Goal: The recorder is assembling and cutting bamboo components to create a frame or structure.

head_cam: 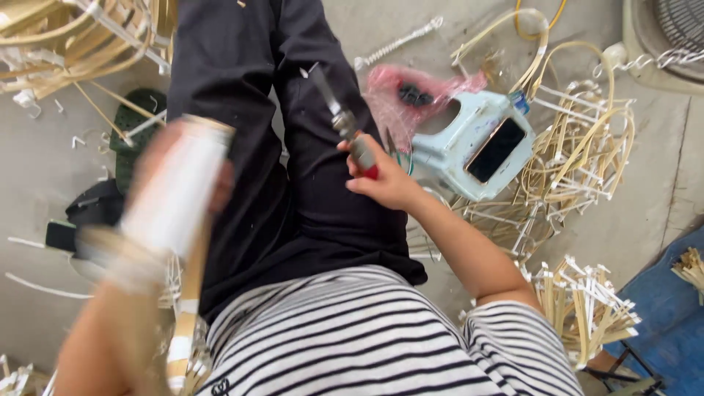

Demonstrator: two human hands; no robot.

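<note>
My right hand (385, 178) is closed around the red handle of a knife (339, 115), whose blade points up and away over my black trousers (293, 147). My left hand (187, 169), blurred by motion, grips a white-wrapped bundle of cane strips (176, 198) that runs down toward the lower left. More white-taped cane (180, 334) hangs below that hand beside my striped shirt (352, 337).
A pale blue plastic stool (477, 143) lies tipped to the right of my legs, with a pink plastic bag (403, 92) behind it. Piles of bent cane pieces (579, 147) cover the concrete floor. A fan (667, 37) stands top right, a green sandal (139, 125) left.
</note>
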